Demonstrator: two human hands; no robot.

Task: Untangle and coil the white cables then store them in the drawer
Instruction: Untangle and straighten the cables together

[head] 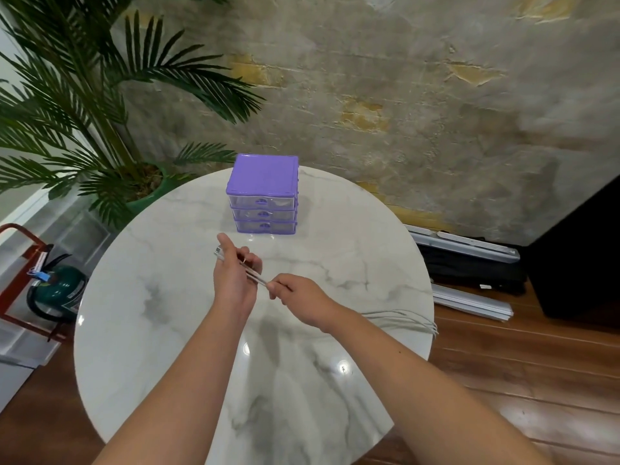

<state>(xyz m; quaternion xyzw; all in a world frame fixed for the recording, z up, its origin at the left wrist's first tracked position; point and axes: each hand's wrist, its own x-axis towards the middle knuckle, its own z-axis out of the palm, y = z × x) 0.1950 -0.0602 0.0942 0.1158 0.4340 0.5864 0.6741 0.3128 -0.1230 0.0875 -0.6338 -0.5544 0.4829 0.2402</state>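
Above the middle of the round marble table (161,307), my left hand (235,273) grips the plug ends of the white cables (255,276); a connector sticks out past my thumb. My right hand (298,297) pinches the same strands a little to the right. From under my right forearm the cables (402,317) trail across the table and hang over its right edge. The purple three-drawer box (263,193) stands at the back of the table, all three drawers pushed in.
A potted palm (84,112) stands behind the table on the left. A green fire extinguisher in a red stand (57,290) sits on the floor at the left. Grey rails and a dark bag (469,263) lie on the wooden floor to the right.
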